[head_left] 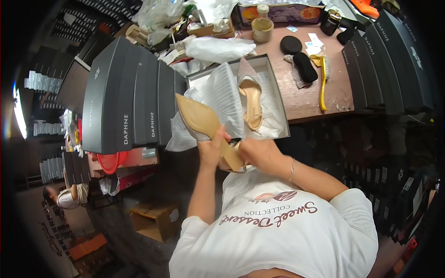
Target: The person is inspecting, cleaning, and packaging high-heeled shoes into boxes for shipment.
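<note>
Just at six o'clock of the open shoebox [277, 99], the left hand [211, 149] and right hand [259, 153] clasp a smooth, pointed tan shoe [204, 124] sole-up, its glittery mate [250, 92] lying on crinkled white tissue [222, 95], grey box stack [132, 97] at nine o'clock

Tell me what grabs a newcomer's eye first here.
At the centre, the left hand and right hand grip a tan pointed shoe, sole up. Just beyond it its mate lies on white tissue in an open box. To the left stands a row of dark grey boxes.
</note>
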Demonstrator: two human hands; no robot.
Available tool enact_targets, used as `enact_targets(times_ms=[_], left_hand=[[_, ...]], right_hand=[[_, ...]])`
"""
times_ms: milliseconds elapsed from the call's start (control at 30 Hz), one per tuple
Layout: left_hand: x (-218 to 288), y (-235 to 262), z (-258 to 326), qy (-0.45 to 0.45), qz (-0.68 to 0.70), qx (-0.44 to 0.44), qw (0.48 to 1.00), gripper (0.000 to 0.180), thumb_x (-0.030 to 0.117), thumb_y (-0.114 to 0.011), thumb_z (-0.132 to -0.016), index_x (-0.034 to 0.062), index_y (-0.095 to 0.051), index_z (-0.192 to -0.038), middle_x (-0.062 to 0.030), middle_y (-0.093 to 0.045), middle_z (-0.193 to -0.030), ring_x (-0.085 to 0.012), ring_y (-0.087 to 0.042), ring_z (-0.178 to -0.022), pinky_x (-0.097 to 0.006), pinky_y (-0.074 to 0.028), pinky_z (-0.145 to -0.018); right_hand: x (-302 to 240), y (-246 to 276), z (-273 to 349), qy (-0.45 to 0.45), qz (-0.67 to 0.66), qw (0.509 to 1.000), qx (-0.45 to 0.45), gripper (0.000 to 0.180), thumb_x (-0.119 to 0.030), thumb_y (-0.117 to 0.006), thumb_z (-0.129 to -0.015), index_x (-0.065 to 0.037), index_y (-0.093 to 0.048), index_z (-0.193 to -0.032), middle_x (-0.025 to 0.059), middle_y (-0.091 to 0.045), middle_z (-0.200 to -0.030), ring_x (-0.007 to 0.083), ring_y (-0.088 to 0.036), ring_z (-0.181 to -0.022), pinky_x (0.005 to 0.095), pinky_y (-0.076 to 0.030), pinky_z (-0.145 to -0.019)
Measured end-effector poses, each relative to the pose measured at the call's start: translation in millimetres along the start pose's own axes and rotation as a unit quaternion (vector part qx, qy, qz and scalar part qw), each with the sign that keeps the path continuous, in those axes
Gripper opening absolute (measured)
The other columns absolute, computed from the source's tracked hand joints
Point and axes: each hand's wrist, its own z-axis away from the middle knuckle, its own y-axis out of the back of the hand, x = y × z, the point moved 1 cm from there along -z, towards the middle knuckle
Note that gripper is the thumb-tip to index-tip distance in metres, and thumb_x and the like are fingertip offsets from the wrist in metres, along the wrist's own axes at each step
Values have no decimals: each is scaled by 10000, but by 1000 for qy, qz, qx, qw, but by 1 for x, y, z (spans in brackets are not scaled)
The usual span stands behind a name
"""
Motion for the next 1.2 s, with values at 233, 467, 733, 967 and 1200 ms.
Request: enact_targets(times_ms=[233, 467, 733, 967, 1200], left_hand=[[50, 35, -83, -198, -531, -92, 819, 421, 303, -685, -823, -74, -607, -994, -209, -652, -910, -344, -636, -823, -415, -493, -748], [15, -110, -74, -138, -636, -209, 730, 616, 372, -700, -795, -12, -426, -1192, -241, -645, -893, -385, -655, -815, -451, -528, -672], [-20, -125, -102, -165, -657, -183, 712, 525, 283, -690, -747, 7, -421, -1104, -230, -645, -844, -376, -662, -761, -445, -524, -622], [55, -68, -61, -22, -213, -252, 944, 319, 149, -561, -724, -7, -521, -1000, -143, -636, -805, -276, -651, -760, -367, -511, -664], [30, -31, 21, 215, 121, -338, 908, 212, 142, -593, -829, -2, -564, -983, -69, -603, -784, -138, -597, -662, -262, -489, -588]], right_hand=[[34, 38, 15, -121, -103, 981, 114, 130, -154, -615, -875, -36, -569, -844, 126, -585, -720, 308, -600, -614, 376, -469, -568], [55, 17, 34, -135, -145, 970, 144, 115, -125, -639, -859, -22, -591, -876, 134, -595, -729, 273, -618, -595, 343, -472, -532], [57, 21, 35, -136, -205, 958, 147, 119, -132, -628, -869, -17, -597, -876, 120, -592, -729, 228, -593, -599, 314, -463, -559], [61, 88, 42, -181, -327, 875, 309, 121, -132, -600, -907, -12, -596, -911, 0, -560, -734, 61, -510, -695, 215, -422, -609], [38, 96, 24, -132, -226, 927, 268, 91, -101, -589, -920, -10, -582, -919, -25, -525, -723, 40, -466, -633, 203, -394, -561]])
